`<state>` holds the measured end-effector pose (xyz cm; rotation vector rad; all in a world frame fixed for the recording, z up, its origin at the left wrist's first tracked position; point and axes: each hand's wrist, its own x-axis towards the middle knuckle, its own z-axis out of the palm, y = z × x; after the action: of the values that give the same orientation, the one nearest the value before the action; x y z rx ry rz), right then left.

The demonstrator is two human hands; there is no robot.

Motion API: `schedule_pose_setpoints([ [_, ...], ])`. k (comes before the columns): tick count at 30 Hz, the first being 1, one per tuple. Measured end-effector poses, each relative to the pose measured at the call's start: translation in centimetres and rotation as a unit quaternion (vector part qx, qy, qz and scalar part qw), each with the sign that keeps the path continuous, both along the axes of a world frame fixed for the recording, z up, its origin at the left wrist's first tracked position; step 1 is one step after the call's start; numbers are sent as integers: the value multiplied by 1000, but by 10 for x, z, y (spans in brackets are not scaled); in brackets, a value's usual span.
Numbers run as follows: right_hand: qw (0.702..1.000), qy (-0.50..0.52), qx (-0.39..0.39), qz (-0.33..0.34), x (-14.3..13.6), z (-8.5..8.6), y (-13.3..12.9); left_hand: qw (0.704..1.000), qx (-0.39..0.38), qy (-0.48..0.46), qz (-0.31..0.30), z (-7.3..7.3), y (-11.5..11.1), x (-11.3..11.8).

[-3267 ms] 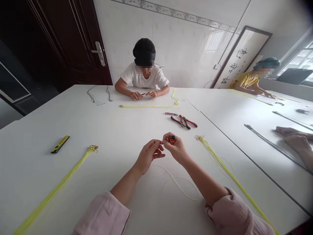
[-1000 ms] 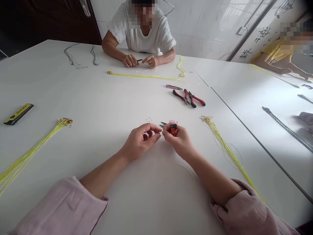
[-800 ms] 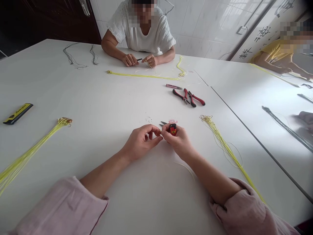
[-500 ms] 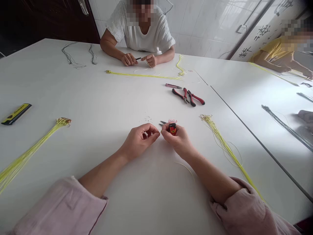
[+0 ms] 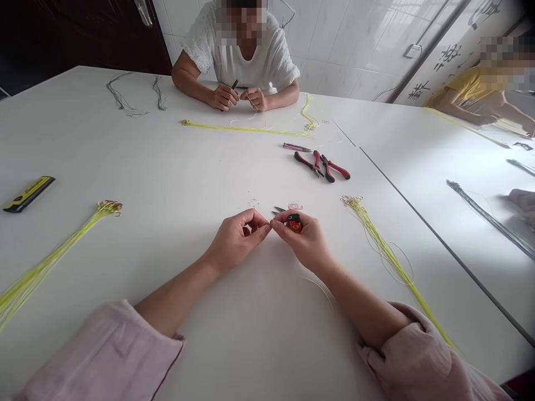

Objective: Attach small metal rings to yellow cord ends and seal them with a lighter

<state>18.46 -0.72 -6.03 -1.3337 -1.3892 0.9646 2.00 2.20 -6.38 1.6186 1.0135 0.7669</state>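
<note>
Head view: at frame centre, left hand (image 5: 234, 236) and right hand (image 5: 304, 236) pinch an indistinct small workpiece (image 5: 270, 222); right hand also holds red lighter (image 5: 295, 224). Apparent step: fingertip handling; next move likely requires steady grip.

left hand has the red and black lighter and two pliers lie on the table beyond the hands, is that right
Not quite: the head view shows the red and black lighter in the right hand, not the left hand. Two pliers do lie on the table beyond the hands.
</note>
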Motion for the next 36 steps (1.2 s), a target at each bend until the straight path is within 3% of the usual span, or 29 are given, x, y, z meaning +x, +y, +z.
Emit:
schedule_pose_setpoints([
  [14, 962, -212, 174, 20, 7, -9, 0, 998, 42, 46, 24, 3, -2, 2],
  [21, 963, -208, 165, 41, 7, -2, -1, 999, 36, 33, 10, 3, -5, 2],
  [27, 979, -166, 107, 54, 6, 2, 0, 1000, -6, 17, -17, 2, -2, -1],
  [32, 983, -170, 23, -69, 19, -3, 13, 999, -40, -18, -16, 3, 3, -3],
  [36, 948, -260, -6, -182, 45, -3, 24, 996, -63, -58, -10, 3, 5, -4],
])
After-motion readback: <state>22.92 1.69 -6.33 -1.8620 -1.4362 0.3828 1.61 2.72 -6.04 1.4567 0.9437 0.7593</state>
